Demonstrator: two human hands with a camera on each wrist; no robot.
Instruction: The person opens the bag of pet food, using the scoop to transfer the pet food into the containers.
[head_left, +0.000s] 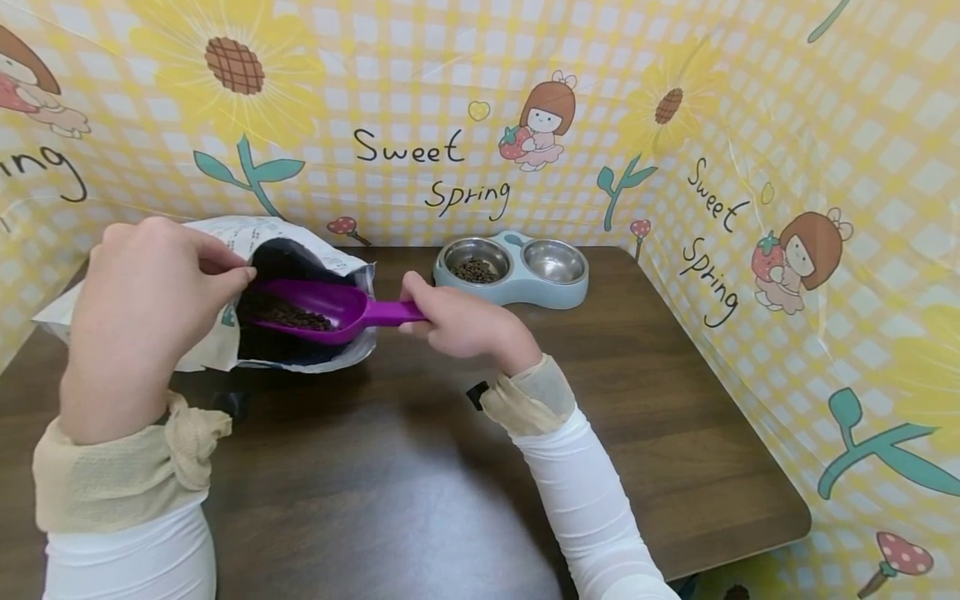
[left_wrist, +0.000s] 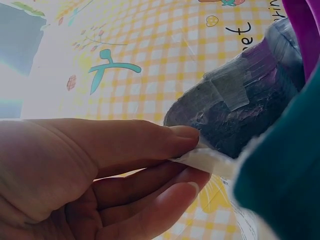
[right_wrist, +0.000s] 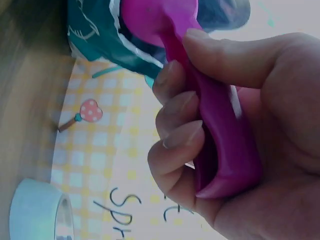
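Observation:
A purple scoop (head_left: 341, 307) holds brown pet food pellets (head_left: 296, 315) in its bowl, which lies partly inside the mouth of a white and teal food bag (head_left: 300, 227). My right hand (head_left: 465, 321) grips the scoop's handle; in the right wrist view its fingers curl around the handle (right_wrist: 225, 130). With thumb and fingertips my left hand (head_left: 142, 308) pinches the edge of the bag's opening, as the left wrist view also shows at the pale rim (left_wrist: 210, 162). The scoop's far end is hidden in the dark inside of the bag.
A light blue double bowl (head_left: 517, 287) stands at the back of the wooden table (head_left: 420, 467). Pellets lie in its left steel bowl (head_left: 477, 265); the right one (head_left: 553, 262) shows bare metal. A patterned cloth (head_left: 405, 75) hangs behind and to the right.

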